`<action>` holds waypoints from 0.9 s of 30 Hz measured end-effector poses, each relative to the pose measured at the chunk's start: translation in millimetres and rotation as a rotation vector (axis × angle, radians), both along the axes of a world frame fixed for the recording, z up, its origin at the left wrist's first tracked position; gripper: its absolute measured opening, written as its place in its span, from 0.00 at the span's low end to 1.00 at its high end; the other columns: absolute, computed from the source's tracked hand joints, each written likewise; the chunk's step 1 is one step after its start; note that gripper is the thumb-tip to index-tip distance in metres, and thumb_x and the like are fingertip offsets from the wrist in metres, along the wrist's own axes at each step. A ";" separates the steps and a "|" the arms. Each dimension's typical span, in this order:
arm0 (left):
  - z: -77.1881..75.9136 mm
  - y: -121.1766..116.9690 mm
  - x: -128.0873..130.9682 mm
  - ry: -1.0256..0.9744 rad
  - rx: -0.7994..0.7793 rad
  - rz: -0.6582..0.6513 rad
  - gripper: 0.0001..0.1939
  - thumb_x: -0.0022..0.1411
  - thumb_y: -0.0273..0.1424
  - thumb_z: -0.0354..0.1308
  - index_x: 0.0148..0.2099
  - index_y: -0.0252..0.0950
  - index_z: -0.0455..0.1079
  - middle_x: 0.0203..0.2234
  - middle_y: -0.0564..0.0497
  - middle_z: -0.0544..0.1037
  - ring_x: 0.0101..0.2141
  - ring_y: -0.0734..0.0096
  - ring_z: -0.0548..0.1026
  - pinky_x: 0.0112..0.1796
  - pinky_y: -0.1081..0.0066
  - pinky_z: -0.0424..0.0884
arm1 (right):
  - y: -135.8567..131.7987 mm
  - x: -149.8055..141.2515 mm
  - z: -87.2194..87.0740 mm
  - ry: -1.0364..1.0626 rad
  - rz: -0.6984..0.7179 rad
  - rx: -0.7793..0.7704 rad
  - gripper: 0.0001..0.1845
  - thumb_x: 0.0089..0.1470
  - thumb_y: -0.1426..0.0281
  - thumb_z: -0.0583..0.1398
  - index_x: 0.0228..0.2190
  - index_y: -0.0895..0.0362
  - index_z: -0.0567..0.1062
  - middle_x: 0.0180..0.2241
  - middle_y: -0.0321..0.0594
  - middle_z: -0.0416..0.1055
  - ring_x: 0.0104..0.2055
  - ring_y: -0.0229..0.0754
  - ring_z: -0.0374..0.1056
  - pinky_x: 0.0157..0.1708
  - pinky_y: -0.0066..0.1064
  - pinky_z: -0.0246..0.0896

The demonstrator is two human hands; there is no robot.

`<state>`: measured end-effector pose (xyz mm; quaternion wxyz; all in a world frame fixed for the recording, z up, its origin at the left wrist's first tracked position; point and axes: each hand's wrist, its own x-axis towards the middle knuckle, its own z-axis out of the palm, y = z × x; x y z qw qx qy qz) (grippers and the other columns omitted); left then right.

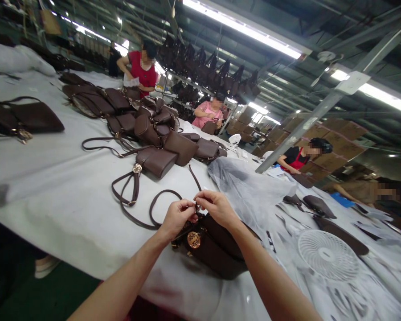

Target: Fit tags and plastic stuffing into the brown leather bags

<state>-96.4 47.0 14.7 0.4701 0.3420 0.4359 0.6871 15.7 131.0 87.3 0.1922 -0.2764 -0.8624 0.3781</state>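
A dark brown handbag (217,254) with a round gold medallion (194,240) lies on the white-covered table right in front of me. Above its near end, my left hand (178,216) and my right hand (217,205) meet, both with fingers pinched. Between them is the end of a thin brown strap (194,178), which rises past my fingertips. My fingers hide the exact spot where it meets the bag. More strap (135,218) loops across the table to the left of my left hand.
Several finished brown bags (157,160) are piled beyond my hands. Clear plastic sheeting (243,183) lies to the right of them, with a white fan (327,255) nearer me. A slanted metal post (297,133) rises at the table's far side. Other people work around the table.
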 end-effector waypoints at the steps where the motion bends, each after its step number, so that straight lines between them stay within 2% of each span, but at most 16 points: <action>1: 1.1 -0.4 -0.5 0.018 0.006 0.007 0.06 0.48 0.30 0.58 0.26 0.32 0.71 0.19 0.54 0.73 0.22 0.75 0.72 0.26 0.75 0.70 | 0.3 0.1 -0.6 0.002 -0.001 -0.003 0.06 0.52 0.69 0.57 0.27 0.56 0.74 0.22 0.33 0.70 0.26 0.36 0.65 0.28 0.26 0.59; 8: -4.1 -0.1 -4.9 0.112 0.015 0.054 0.07 0.47 0.32 0.60 0.25 0.33 0.69 0.16 0.55 0.71 0.18 0.76 0.70 0.23 0.75 0.67 | 2.5 1.2 -3.7 -0.038 -0.010 0.035 0.06 0.53 0.69 0.57 0.28 0.55 0.74 0.24 0.32 0.71 0.25 0.35 0.65 0.29 0.26 0.58; 19: -6.9 3.1 -3.8 0.130 -0.016 0.064 0.10 0.44 0.31 0.64 0.20 0.34 0.65 0.11 0.58 0.67 0.15 0.80 0.64 0.18 0.78 0.58 | 1.6 0.7 -4.1 -0.116 0.007 0.101 0.07 0.54 0.68 0.56 0.27 0.55 0.73 0.22 0.31 0.70 0.25 0.35 0.64 0.28 0.25 0.58; 21: -5.8 1.9 -4.8 0.086 -0.022 0.033 0.09 0.44 0.31 0.64 0.21 0.33 0.67 0.12 0.57 0.69 0.15 0.80 0.64 0.19 0.79 0.60 | 0.9 0.8 -3.7 -0.102 0.000 0.095 0.07 0.55 0.68 0.56 0.27 0.54 0.73 0.23 0.32 0.71 0.24 0.35 0.65 0.28 0.25 0.58; 25: -3.7 -0.5 -7.4 -0.047 -0.019 -0.076 0.11 0.46 0.35 0.65 0.27 0.31 0.74 0.22 0.51 0.76 0.23 0.73 0.73 0.22 0.77 0.68 | 1.2 1.5 -3.8 -0.045 -0.005 0.043 0.06 0.55 0.68 0.55 0.28 0.54 0.71 0.24 0.32 0.72 0.24 0.34 0.66 0.28 0.25 0.60; 27: -3.3 -0.7 -7.7 -0.065 -0.017 -0.083 0.12 0.45 0.36 0.65 0.28 0.31 0.75 0.22 0.51 0.76 0.25 0.72 0.74 0.23 0.77 0.70 | 1.7 1.6 -3.8 -0.043 0.001 0.031 0.06 0.55 0.68 0.55 0.28 0.54 0.71 0.24 0.32 0.72 0.24 0.34 0.66 0.28 0.25 0.60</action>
